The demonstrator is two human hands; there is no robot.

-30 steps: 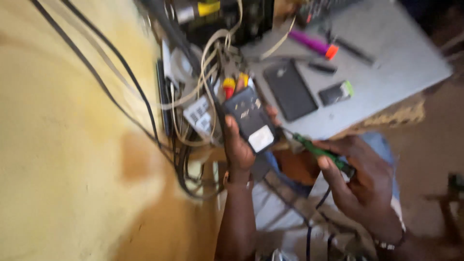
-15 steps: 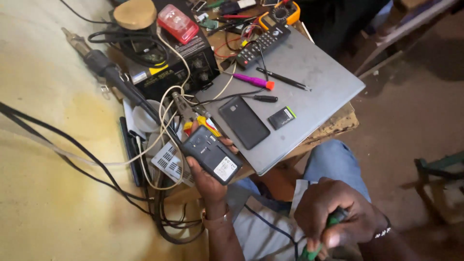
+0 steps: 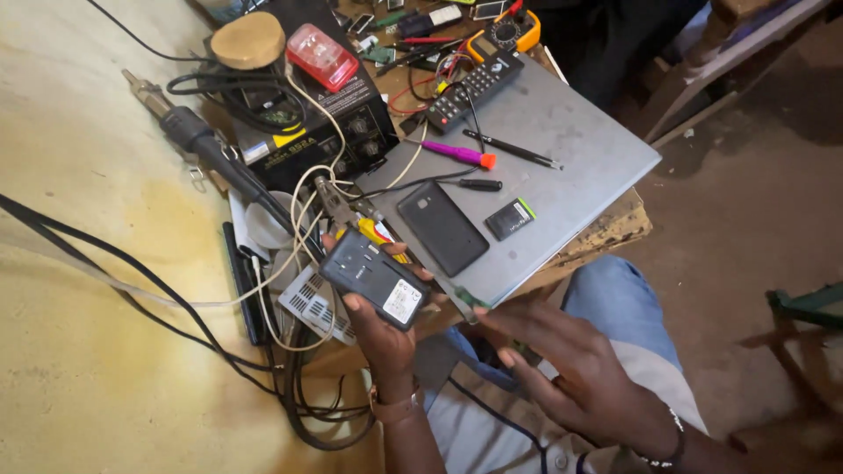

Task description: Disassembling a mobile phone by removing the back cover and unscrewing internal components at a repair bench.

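Over the table edge: a small black device (image 3: 374, 278) is gripped by the left hand (image 3: 386, 338), label upward for viewing.
Right hand (image 3: 580, 373): closed around a green-handled tool (image 3: 467, 300), tip near the device.
Nearby: black phone (image 3: 442, 227) lying flat on a grey laptop (image 3: 580, 167).

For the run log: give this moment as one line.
left hand: holds open black phone | right hand: holds green-handled tool, tip by phone | grey laptop: back cover, battery

White rectangular sticker (image 3: 403, 301) on the black phone's (image 3: 373, 278) back, held in left hand (image 3: 386, 338); green-and-white label on small battery (image 3: 510, 219) (on the grey laptop lid (image 3: 571, 149)); yellow strip label (image 3: 290, 139) on black station box (image 3: 329, 123).
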